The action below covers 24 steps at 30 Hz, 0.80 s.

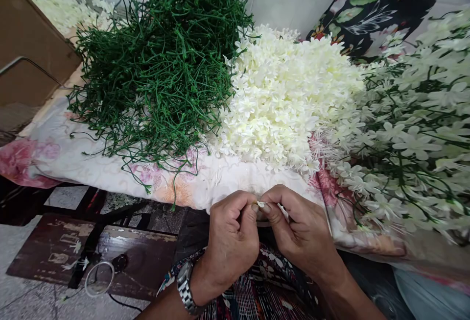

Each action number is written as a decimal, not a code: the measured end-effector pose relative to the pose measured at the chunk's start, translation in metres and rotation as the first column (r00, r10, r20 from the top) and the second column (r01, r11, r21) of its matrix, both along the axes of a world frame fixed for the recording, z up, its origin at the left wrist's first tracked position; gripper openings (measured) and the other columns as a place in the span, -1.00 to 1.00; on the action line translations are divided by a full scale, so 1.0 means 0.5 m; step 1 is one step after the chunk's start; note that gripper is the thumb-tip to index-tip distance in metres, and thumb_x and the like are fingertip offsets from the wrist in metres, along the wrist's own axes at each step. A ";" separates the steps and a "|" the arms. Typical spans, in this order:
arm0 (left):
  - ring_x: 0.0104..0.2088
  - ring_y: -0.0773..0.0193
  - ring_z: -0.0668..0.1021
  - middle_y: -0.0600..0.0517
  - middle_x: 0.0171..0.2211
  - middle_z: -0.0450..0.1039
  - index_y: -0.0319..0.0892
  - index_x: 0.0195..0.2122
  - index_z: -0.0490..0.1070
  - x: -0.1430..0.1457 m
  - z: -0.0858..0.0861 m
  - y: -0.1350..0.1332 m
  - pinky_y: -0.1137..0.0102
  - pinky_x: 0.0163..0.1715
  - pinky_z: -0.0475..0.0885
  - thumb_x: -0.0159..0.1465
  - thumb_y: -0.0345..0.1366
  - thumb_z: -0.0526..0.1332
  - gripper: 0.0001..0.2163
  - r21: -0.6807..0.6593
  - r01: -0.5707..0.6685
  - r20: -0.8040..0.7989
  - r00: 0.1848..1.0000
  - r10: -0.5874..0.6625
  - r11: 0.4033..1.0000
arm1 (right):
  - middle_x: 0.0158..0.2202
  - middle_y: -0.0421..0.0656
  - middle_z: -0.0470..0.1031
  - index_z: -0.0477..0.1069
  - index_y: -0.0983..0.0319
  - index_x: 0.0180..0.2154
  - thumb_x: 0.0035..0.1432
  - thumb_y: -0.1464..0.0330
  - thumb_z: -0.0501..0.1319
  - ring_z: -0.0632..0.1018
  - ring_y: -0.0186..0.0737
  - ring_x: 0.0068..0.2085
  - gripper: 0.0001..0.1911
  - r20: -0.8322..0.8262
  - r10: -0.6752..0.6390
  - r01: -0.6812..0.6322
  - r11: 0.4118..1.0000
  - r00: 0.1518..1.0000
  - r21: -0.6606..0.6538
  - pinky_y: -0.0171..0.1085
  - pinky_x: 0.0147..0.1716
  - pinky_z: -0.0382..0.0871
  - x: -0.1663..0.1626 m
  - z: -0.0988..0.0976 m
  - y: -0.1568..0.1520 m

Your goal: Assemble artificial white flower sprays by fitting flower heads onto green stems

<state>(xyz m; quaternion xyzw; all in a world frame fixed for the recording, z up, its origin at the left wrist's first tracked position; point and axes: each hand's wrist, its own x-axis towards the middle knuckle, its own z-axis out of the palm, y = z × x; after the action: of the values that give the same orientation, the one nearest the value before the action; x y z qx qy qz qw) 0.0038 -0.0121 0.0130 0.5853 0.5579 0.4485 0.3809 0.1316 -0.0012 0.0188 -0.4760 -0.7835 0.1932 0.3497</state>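
Note:
My left hand (pixel 235 234) and my right hand (pixel 293 219) meet above my lap at the table's front edge, thumbs and forefingers pinched together. Between the fingertips shows a small white flower piece (pixel 261 204), mostly hidden by the fingers. Both hands appear to grip it. Just beyond them lies a heap of loose white artificial flower heads (pixel 282 94). To its left rises a tangled pile of green plastic stems (pixel 165 60). At the right, white flowers on green stems (pixel 414 143) are bunched together.
A flowered cloth (pixel 91 163) covers the table. Cardboard (pixel 33 45) stands at the far left, and a black floral bag (pixel 370 21) leans on the tiled wall. Below left, a brown wooden board (pixel 135 256) holds a clear ring (pixel 99 279).

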 end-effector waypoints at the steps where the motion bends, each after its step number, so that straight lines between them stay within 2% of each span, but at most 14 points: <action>1: -0.60 0.39 0.33 0.12 -0.66 0.29 -0.21 -0.59 0.35 0.001 0.000 0.000 0.50 -0.55 0.23 0.18 -0.47 0.06 -0.78 -0.001 -0.006 -0.007 1.000 0.006 1.000 | -0.55 -0.25 0.36 0.28 0.22 -0.40 0.20 0.50 0.03 0.41 -0.39 -0.55 -0.85 0.001 0.001 -0.001 1.000 1.000 0.006 -0.41 -0.57 0.27 -0.001 -0.001 0.000; 6: -0.60 0.40 0.31 0.13 -0.67 0.25 -0.20 -0.60 0.31 0.001 0.003 0.002 0.51 -0.56 0.22 0.16 -0.44 0.06 -0.80 -0.061 -0.022 0.071 0.997 0.027 0.998 | -0.53 -0.25 0.37 0.29 0.21 -0.39 0.20 0.51 0.04 0.41 -0.39 -0.53 -0.85 -0.031 0.022 -0.021 1.000 0.999 0.021 -0.41 -0.55 0.29 -0.001 -0.004 0.004; 10: -0.59 0.40 0.27 0.14 -0.65 0.22 -0.20 -0.57 0.32 -0.008 0.007 0.007 0.52 -0.57 0.23 0.16 -0.36 0.12 -0.84 -0.213 0.058 0.293 0.956 0.007 0.975 | -0.50 -0.24 0.39 0.30 0.21 -0.34 0.22 0.46 0.08 0.43 -0.39 -0.51 -0.91 -0.093 0.055 -0.053 0.998 0.994 0.024 -0.43 -0.52 0.32 0.005 0.000 0.006; 13: -0.63 0.45 0.19 0.16 -0.65 0.19 -0.21 -0.56 0.33 -0.016 0.006 0.009 0.55 -0.63 0.18 0.15 -0.32 0.16 -0.84 -0.253 0.114 0.415 0.910 0.001 0.961 | -0.48 -0.23 0.41 0.31 0.22 -0.31 0.20 0.44 0.11 0.46 -0.39 -0.48 -0.96 -0.122 0.084 -0.081 0.996 0.989 0.026 -0.44 -0.49 0.35 0.011 0.006 0.006; 17: -0.65 0.47 0.17 0.16 -0.65 0.17 -0.22 -0.55 0.34 -0.021 -0.001 0.007 0.55 -0.68 0.10 0.14 -0.29 0.19 -0.84 -0.261 0.123 0.451 0.893 0.008 0.957 | -0.41 -0.19 0.46 0.34 0.22 -0.24 0.17 0.42 0.15 0.50 -0.35 -0.42 -0.92 -0.139 0.099 -0.096 0.995 0.985 0.031 -0.39 -0.44 0.42 0.018 0.014 0.005; 24: -0.64 0.45 0.21 0.16 -0.65 0.20 -0.22 -0.49 0.39 -0.028 -0.020 -0.001 0.55 -0.67 0.14 0.15 -0.21 0.22 -0.82 -0.294 0.153 0.517 0.855 0.023 0.944 | -0.37 -0.16 0.48 0.36 0.21 -0.18 0.16 0.45 0.14 0.51 -0.29 -0.36 -0.84 -0.170 0.111 -0.107 0.994 0.979 0.032 -0.32 -0.39 0.43 0.032 0.013 0.003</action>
<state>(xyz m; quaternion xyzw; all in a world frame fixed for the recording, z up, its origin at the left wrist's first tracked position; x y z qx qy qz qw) -0.0104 -0.0127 0.0032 0.3923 0.4816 0.4769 0.6219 0.1475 0.0004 0.0253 -0.4099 -0.7775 0.2435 0.4101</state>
